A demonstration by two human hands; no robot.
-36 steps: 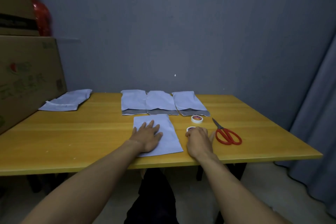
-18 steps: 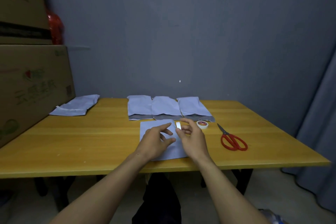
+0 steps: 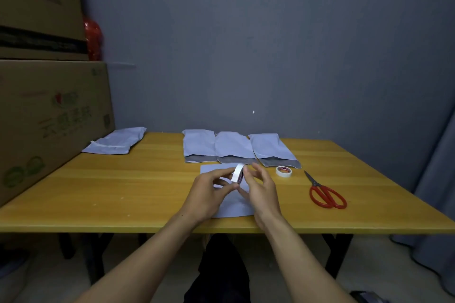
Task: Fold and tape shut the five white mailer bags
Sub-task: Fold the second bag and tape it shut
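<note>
A white tape roll [image 3: 237, 173] is held upright between both hands above the nearest white mailer bag [image 3: 232, 205], which lies flat near the table's front edge. My right hand [image 3: 261, 188] grips the roll from the right; my left hand [image 3: 209, 190] pinches at its lower left edge. Three more white mailer bags [image 3: 231, 146] lie side by side behind, their grey open flaps facing me. A fifth mailer bag [image 3: 115, 144] rests at the far left. A second tape roll [image 3: 283, 171] lies flat to the right.
Red-handled scissors [image 3: 326, 193] lie on the right of the yellow wooden table [image 3: 110, 192]. Stacked cardboard boxes [image 3: 49, 115] crowd the left edge, with a red object behind them. A grey wall stands behind; a curtain hangs at the right.
My right hand picked up the tape roll from the table and lifted it over the nearest bag. My left hand left the bag and came up to the roll.
</note>
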